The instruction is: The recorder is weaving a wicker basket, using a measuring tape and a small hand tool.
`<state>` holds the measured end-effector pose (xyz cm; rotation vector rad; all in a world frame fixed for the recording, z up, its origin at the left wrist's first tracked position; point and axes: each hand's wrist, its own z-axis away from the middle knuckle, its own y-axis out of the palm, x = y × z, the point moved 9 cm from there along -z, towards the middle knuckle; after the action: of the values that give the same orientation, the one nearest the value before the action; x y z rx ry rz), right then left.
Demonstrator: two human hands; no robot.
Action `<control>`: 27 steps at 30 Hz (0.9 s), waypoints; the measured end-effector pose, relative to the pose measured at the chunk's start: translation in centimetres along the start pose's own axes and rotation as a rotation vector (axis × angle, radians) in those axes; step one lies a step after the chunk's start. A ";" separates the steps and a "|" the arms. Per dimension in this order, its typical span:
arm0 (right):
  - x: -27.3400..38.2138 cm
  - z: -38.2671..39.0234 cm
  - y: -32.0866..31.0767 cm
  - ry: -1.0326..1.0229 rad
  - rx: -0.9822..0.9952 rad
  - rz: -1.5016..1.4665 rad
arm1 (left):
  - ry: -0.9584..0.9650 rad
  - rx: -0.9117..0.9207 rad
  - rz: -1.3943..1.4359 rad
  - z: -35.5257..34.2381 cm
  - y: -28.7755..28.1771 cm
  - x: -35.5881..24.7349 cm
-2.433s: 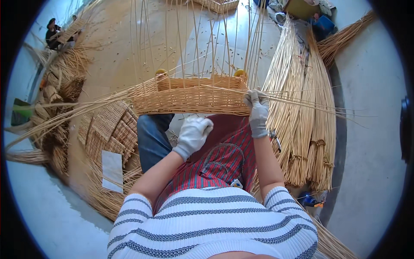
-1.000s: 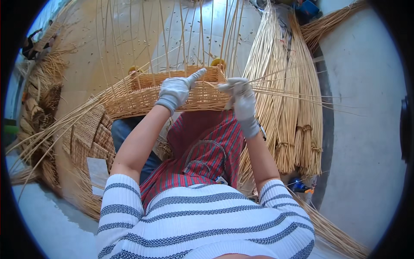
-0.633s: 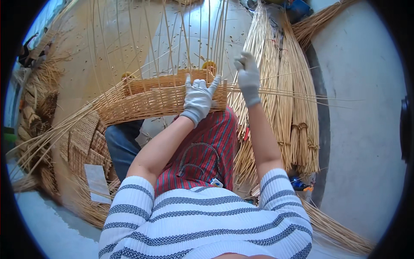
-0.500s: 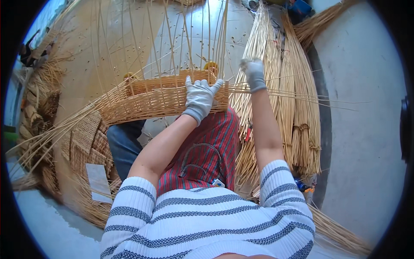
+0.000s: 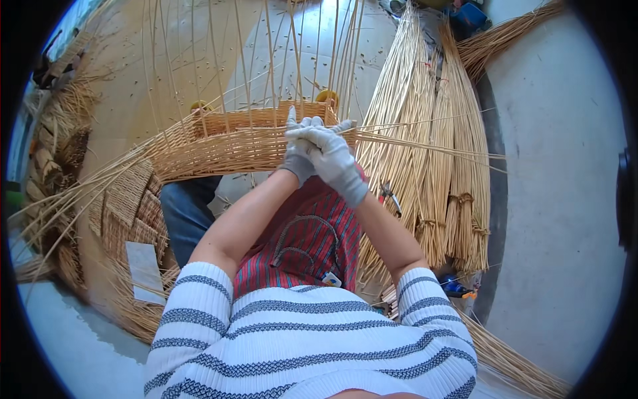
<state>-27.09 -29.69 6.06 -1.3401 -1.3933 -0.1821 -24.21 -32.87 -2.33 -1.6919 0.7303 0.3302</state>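
Grey-white knit gloves on both hands [image 5: 322, 151], striped short-sleeved sweater [image 5: 306, 339].

a half-made woven basket [image 5: 219, 149] sits tilted on the person's lap. it is light brown. long thin sticks [image 5: 266, 53] stand up from its rim, and more poke out sideways.

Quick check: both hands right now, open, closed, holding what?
Left hand: behind the right, at the basket rim; grip cannot be told.
Right hand: closed on a willow strand.

We see a pale rectangular card [image 5: 144, 271] lying flat on the woven mat [image 5: 126, 199], left of the red striped apron [image 5: 312, 239], and a small white tag [image 5: 330, 279] at the apron's lower edge.
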 end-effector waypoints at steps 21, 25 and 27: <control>-15.3 0.1 -8.5 0.519 -0.324 0.840 | 0.216 -0.389 0.413 0.6 -13.3 -2.3; -12.1 -0.6 -7.1 0.443 -0.282 1.162 | -0.368 -0.658 0.084 19.3 -22.4 11.0; -9.2 -0.9 -6.9 0.363 -0.418 1.024 | -0.825 -0.823 -0.040 29.4 -25.6 18.7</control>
<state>-34.43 -38.05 3.22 -2.0832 -0.2593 -0.0148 10.95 -7.71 -0.88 -2.0551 -0.0980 1.3369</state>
